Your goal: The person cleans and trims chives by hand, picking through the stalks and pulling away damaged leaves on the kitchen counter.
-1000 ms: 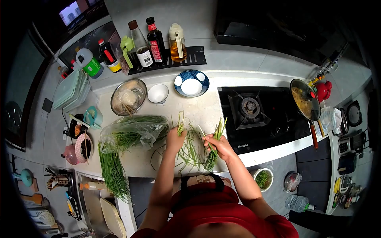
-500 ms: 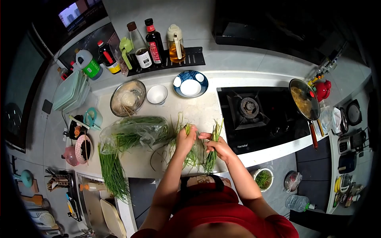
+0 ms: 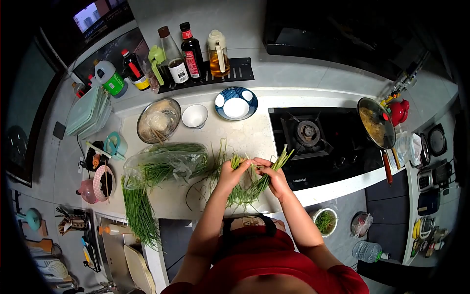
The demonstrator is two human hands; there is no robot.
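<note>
Mid-frame, bare counter point(image 3: 247, 133) is leaving a passage below the blue bowl point(image 3: 236, 109). Along its lower side, the left hand point(image 3: 231, 175), the right hand point(image 3: 275, 179) and their greens point(image 3: 261, 186) are blocking the way. At centre left, a plastic bag point(image 3: 183, 159) is closing the route; above it, the white bowl point(image 3: 195, 116) and metal bowl point(image 3: 142, 123) are narrowing the space. Right of centre, the burner point(image 3: 309, 131) is standing in the path.
</note>
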